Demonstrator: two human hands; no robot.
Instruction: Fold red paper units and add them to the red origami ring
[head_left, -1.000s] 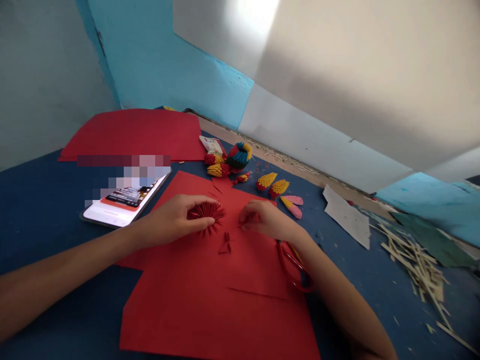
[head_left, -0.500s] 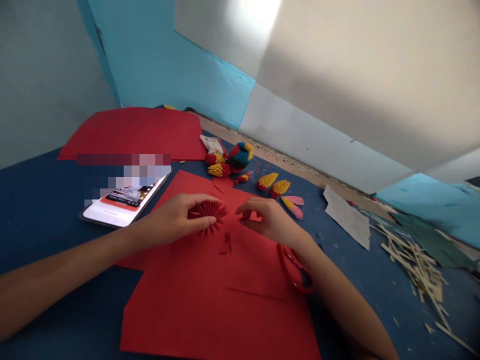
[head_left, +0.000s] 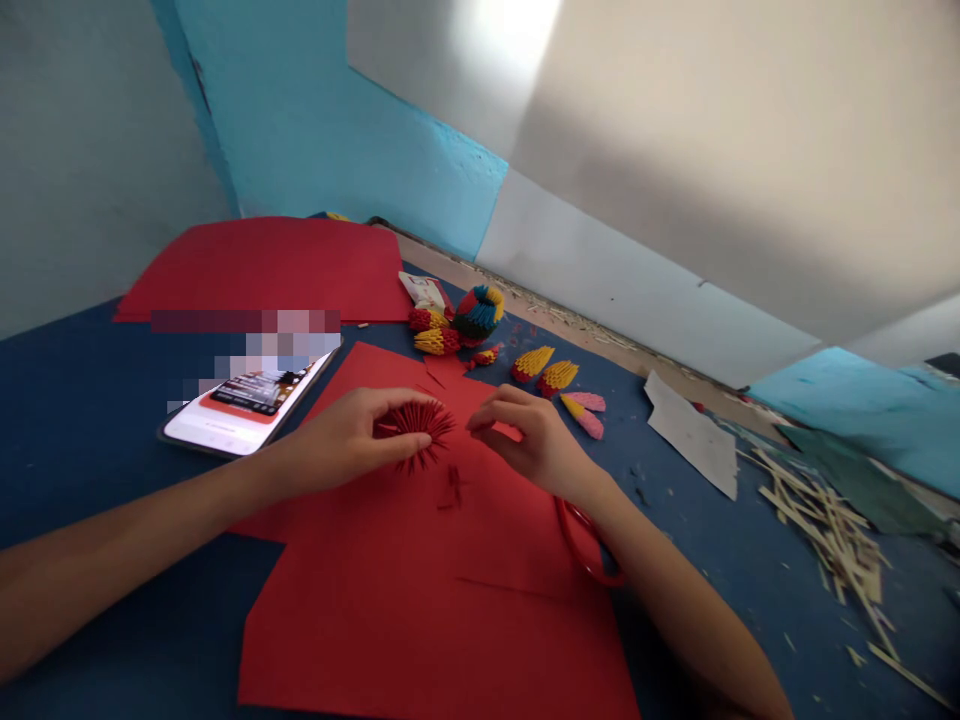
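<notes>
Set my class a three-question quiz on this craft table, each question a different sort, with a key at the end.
1. Which hand holds the spiky red piece?
2. True or false: the screen of the phone is lit.
3. Which of these lies nearest the pale strips: (a) the phone, (b) the green sheet, (c) the pink-tipped piece?

Key: 1. The left hand. 2. True. 3. (b).

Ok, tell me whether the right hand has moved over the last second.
Yes: judged against the phone, the right hand has shifted slightly leftward in the picture, toward the spiky red piece.
</notes>
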